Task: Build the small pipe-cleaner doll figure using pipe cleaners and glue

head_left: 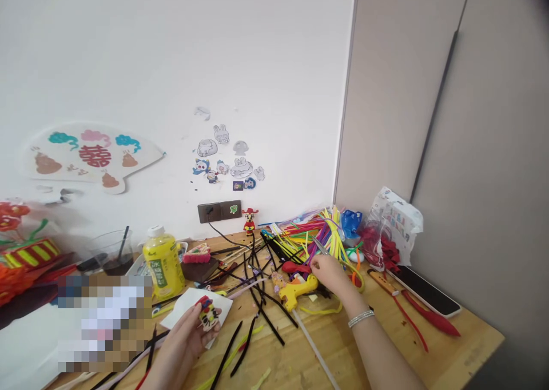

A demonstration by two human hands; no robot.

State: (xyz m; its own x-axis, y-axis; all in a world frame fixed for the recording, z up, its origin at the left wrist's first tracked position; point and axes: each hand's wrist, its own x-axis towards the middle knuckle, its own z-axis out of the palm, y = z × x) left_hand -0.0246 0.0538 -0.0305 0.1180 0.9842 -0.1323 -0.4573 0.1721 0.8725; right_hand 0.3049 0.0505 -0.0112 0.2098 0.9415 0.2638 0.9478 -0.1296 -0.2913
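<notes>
Cluttered wooden table (429, 350) — left hand (189, 335) cradles a small figure (207, 313), right hand (330, 273) grips half-hidden scissors (319, 245).

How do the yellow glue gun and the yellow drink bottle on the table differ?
The yellow glue gun lies flat on the wooden table; the yellow drink bottle stands upright. The glue gun lies just below the right hand; the bottle stands further left, behind the left hand, which holds a small craft figure. The bottle has a white cap and a green label; the glue gun has neither. Both are yellow.
</notes>
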